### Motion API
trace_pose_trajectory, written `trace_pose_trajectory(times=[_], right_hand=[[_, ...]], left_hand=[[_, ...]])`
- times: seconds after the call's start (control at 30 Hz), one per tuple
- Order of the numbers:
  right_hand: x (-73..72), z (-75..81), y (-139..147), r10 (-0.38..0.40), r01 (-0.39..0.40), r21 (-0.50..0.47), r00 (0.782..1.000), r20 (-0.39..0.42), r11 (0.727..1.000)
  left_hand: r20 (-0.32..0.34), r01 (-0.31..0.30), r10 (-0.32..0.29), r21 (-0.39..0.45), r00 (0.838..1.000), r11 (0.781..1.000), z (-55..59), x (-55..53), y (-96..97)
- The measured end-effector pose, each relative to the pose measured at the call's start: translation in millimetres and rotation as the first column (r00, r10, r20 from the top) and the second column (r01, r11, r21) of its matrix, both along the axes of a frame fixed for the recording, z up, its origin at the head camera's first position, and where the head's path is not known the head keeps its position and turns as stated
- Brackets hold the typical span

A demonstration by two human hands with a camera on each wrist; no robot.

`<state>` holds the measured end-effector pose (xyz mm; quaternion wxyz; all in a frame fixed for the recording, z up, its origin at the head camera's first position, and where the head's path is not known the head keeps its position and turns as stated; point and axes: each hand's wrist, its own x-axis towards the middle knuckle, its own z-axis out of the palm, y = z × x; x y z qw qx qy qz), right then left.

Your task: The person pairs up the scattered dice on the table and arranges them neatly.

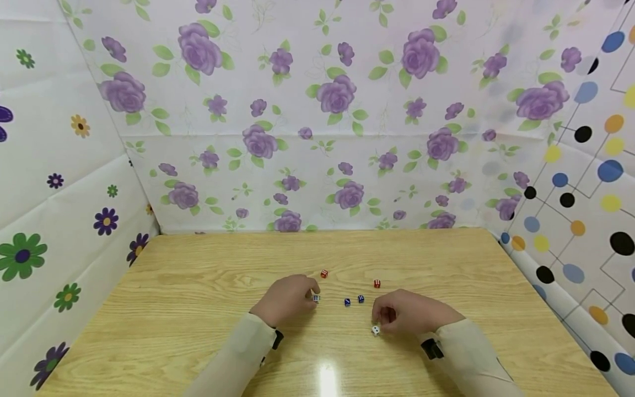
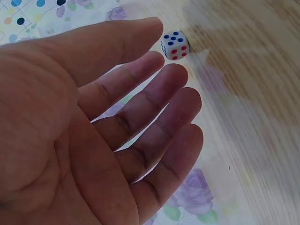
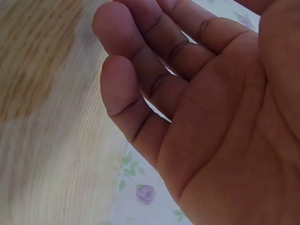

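Note:
In the head view, a white die [image 1: 316, 299] lies at the fingertips of my left hand [image 1: 289, 298]. The left wrist view has the same white die [image 2: 175, 46], with blue and red dots, just beyond the thumb and forefinger tips; the fingers of my left hand [image 2: 136, 108] are loosely bent. Another white die [image 1: 375, 330] sits right by the fingertips of my right hand [image 1: 409, 312]. From the right wrist, my right hand [image 3: 201, 108] has relaxed, bent fingers, and no die shows there.
Between the hands are two blue dice, one on the left [image 1: 347, 302] and one on the right [image 1: 361, 299]. Farther back lie a red die [image 1: 324, 273] and a second red die [image 1: 377, 283]. Patterned cloth walls [image 1: 317, 182] stand around the wooden table [image 1: 223, 259].

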<state>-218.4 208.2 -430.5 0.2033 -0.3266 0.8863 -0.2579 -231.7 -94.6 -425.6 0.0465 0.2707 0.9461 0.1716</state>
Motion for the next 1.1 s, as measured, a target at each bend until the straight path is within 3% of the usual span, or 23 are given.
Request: trace_pose_trajectory(times=[0.3, 0.7, 1.1], right_hand=[[-0.8, -2.6, -0.6, 0.03, -0.03, -0.016, 0.999, 0.016, 0.999], [1.5, -1.2, -5.8, 0.05, -0.051, -0.014, 0.998, -0.038, 0.999], [4.4, -1.4, -6.9, -0.005, 0.006, -0.006, 1.0, 0.009, 1.0]], left_hand=[[-0.038, 0.007, -0.007, 0.0, 0.999, 1.0, 0.7, 1.2, -2.2], [-0.055, 0.012, -0.011, 0.014, 0.998, 1.0, 2.0, 2.0, -0.6], [-0.025, 0.012, -0.012, 0.014, 1.0, 1.0, -1.0, 2.7, 1.0]])
